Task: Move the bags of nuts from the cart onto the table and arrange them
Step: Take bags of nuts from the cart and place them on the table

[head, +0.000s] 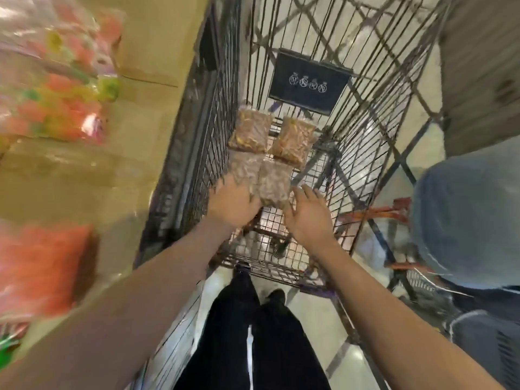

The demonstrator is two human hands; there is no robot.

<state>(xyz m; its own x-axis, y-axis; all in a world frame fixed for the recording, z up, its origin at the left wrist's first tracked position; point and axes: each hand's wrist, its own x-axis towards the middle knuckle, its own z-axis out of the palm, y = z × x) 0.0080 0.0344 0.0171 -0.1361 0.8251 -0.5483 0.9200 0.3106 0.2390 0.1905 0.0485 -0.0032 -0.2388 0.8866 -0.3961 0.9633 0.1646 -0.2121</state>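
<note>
Reaching into wire cart (pixel 351 153), both arms bare. Left hand (pixel 232 204) laid on near-left bag of nuts (pixel 244 168), fingers blurred, grip impossible to judge. Right hand (pixel 308 215) spread loose, just beside near-right bag (pixel 274 184). Two more bags (pixel 250 130) (pixel 294 140) at twelve o'clock. Black placard (pixel 308 80) beyond. Table (pixel 84 170) at nine o'clock, bearing colourful packets (pixel 53 80). Denim-clad person (pixel 467 220) at three o'clock.

A wire shopping cart (pixel 351 153) stands on a pale tiled floor (pixel 306 313). Four clear bags of brown nuts lie flat on its mesh bottom in a two-by-two block: far left bag (pixel 250 130), far right bag (pixel 295 142), near left bag (pixel 244 167), near right bag (pixel 274 183). Left of the cart, a tan bench (pixel 92 170) carries blurred packets of bright sweets (pixel 53 77).
</note>
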